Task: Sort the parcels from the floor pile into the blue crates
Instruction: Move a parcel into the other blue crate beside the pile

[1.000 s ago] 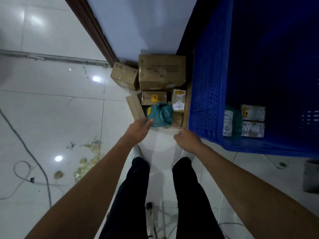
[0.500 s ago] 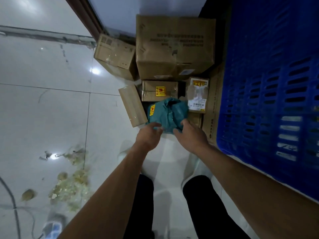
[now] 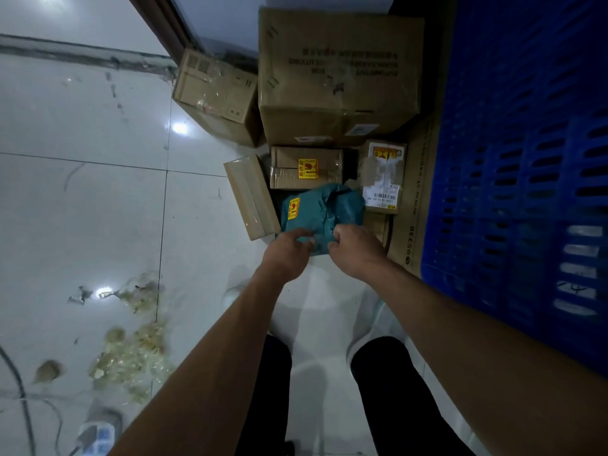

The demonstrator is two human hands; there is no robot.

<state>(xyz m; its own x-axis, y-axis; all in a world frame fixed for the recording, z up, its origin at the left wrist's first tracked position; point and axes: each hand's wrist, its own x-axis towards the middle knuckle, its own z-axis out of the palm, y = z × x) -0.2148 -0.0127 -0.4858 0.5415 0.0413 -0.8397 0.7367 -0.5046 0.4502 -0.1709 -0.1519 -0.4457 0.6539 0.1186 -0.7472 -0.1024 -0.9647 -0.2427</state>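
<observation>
- Teal plastic parcel (image 3: 324, 209) lies at frame centre, just above both my hands.
- My left hand (image 3: 286, 255) and right hand (image 3: 357, 250) curl onto its near edge, pinching it.
- The blue crate (image 3: 526, 159) stands at frame right, nearer my right hand.

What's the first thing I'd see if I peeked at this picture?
Probably the huge blue crate filling the right side. Next comes the crinkly teal parcel with a yellow sticker, at the near end of the pile of brown boxes, where the left hand and the right hand have their grip on its near edge. Behind it, a big cardboard box sits by the wall.
</observation>
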